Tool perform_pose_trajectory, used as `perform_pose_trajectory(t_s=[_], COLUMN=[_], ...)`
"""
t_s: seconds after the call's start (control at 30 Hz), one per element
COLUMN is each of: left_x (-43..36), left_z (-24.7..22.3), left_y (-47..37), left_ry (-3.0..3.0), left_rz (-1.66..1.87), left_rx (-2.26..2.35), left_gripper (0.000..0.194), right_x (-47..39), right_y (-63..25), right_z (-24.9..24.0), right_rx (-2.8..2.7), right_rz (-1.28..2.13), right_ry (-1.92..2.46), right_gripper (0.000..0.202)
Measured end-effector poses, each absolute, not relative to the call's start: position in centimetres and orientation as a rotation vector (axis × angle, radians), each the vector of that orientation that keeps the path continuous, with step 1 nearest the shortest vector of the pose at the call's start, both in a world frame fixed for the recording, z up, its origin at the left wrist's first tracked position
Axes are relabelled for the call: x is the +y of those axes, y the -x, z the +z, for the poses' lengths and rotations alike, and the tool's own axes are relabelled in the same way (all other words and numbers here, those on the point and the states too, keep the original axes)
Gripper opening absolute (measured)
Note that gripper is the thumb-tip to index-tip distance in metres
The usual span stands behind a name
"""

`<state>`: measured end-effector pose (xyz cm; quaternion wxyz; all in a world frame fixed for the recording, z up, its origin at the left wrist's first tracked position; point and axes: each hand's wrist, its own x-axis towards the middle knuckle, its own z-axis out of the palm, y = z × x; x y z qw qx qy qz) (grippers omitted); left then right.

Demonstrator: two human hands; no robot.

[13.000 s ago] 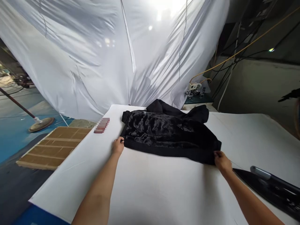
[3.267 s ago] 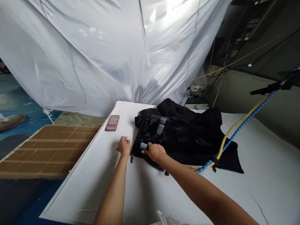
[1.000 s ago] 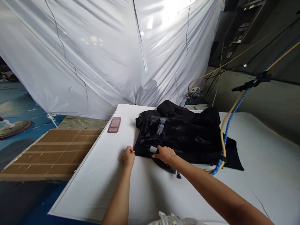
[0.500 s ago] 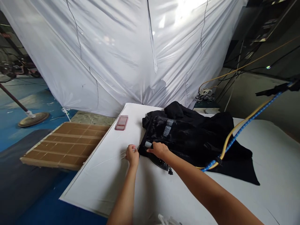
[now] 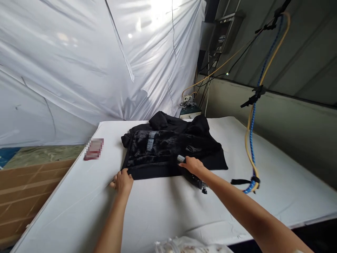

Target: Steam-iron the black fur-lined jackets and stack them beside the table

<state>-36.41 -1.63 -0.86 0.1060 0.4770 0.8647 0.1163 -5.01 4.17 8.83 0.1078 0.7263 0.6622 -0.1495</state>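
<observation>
A black garment (image 5: pixel 158 147) with a plush inner face and grey print lies spread on a white-covered table (image 5: pixel 147 211). My left hand (image 5: pixel 123 182) grips the garment's near left corner, fingers closed on its edge. My right hand (image 5: pixel 193 165) is wrapped round the grey-tipped handle of an iron (image 5: pixel 193 180), whose dark body rests at the garment's near edge, partly hidden below the hand. A blue and yellow hose pair (image 5: pixel 252 140) hangs down to the right of my right forearm.
A small red, pixelated object (image 5: pixel 94 149) lies at the table's left. A brown cardboard piece (image 5: pixel 28 189) is beyond the left edge. White sheeting (image 5: pixel 92 70) hangs behind. Cables and a small device (image 5: pixel 187 100) stand at the back. White plastic (image 5: pixel 189 245) shows at the near edge.
The view has turned right. My left hand is now on the garment's corner. My right hand and the iron have moved right along the near edge, which now lies straighter.
</observation>
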Motion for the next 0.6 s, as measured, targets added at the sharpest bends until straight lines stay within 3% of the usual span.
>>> perform_pose_trajectory(t_s=[0.27,0.47,0.6], left_x=[0.3,1.1,0.9], left_z=[0.8,0.3,-1.3], left_y=[24.6,18.3,16.2], left_ry=[-1.88,-2.063,-2.024], left_rz=[0.492,0.487,0.463], left_rx=[2.014,1.856,2.014], left_gripper=[0.027,0.025,0.045], right_x=[4.7,4.8,4.6], right_y=[-9.9,-13.3,-11.5], right_z=[8.5,9.8,10.0], right_rx=[1.609,1.596,1.846], right_rz=[-0.385,-0.428,-0.471], right_ry=[-2.414,-2.348,-2.174], right_gripper=[0.055,0.053,0.055])
